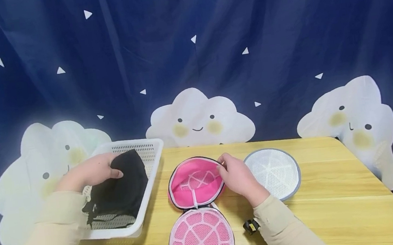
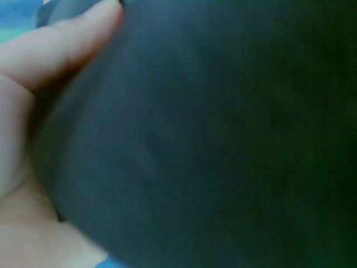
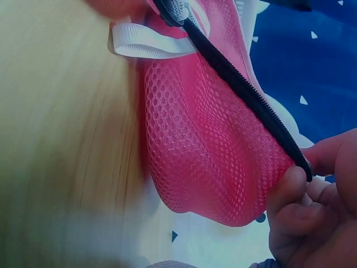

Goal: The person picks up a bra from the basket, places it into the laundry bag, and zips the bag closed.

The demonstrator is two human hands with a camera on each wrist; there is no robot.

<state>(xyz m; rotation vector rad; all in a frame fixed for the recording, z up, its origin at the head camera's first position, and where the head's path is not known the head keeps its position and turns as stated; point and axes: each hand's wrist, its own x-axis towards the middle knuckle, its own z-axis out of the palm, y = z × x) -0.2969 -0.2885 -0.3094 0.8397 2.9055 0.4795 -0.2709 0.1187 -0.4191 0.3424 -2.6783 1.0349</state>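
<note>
My left hand [image 1: 93, 171] holds a black garment [image 1: 127, 188], smooth and thin, with strap-like strands at its lower end, inside the white plastic basket [image 1: 159, 153]. Close up in the left wrist view, the thumb lies against the dark fabric [image 2: 195, 134], which fills most of the picture. Pinched by my right hand [image 1: 237, 174] is the right rim of a round pink mesh laundry bag [image 1: 198, 194]. Its lid [image 1: 201, 240] is folded out toward me, leaving the mouth gaping. The right wrist view shows the fingertips on the black zipper edge [image 3: 245, 95].
To the right of the pink bag lies a round white mesh bag [image 1: 274, 172] with a grey rim. A small black object with a yellow label [image 1: 250, 226] is beside the right sleeve. Behind the wooden table [image 1: 339, 203] hangs a blue curtain [image 1: 189, 66].
</note>
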